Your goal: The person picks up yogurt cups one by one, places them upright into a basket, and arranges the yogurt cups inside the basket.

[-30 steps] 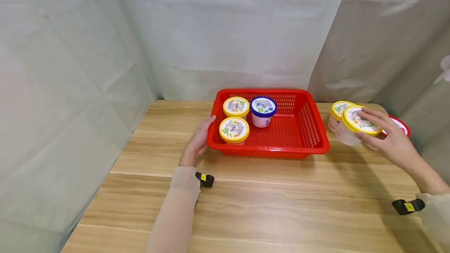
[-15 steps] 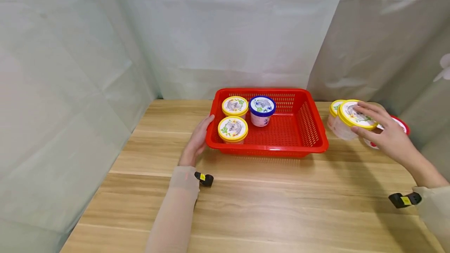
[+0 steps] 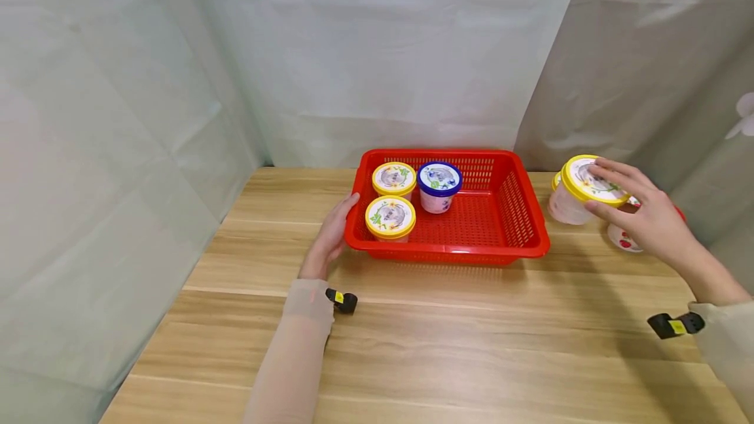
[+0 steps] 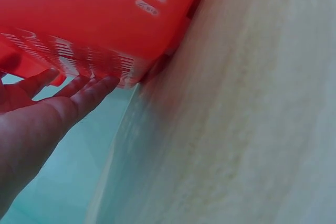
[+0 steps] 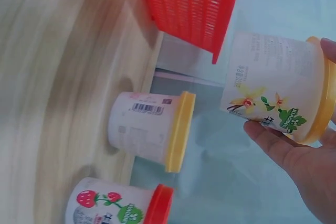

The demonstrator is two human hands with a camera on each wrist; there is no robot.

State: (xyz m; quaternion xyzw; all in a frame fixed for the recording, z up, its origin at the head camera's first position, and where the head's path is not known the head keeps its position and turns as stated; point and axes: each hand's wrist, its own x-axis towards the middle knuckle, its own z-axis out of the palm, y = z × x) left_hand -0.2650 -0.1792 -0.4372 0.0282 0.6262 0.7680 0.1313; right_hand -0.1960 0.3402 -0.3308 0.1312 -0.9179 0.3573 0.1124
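My left hand (image 3: 334, 231) holds the left end of a red plastic basket (image 3: 453, 248), thumb at the rim; in the left wrist view its fingers (image 4: 94, 95) lie against the outer slotted wall. My right hand (image 3: 650, 214) grips a yellow-lidded ice cream tub (image 3: 568, 205) by its lid and side. This tub is raised and slightly tilted, right of the basket. Below it in the right wrist view stand another yellow-lidded tub (image 5: 142, 124) and a red-lidded strawberry tub (image 5: 107, 203); the head view shows both partly hidden by the held tub and hand.
Inside the basket, two yellow-lidded tubs (image 3: 390, 216) stand along the left end, with a blue-lidded tub (image 3: 438, 188) beside the rear one. A wooden table (image 3: 442, 345) lies beneath. Pale cloth (image 3: 383, 51) hangs behind and at both sides.
My right hand has lifted the yellow-lidded tub up and a little to the left, uncovering more of the strawberry tub's side. My left hand and the basket have stayed in place.
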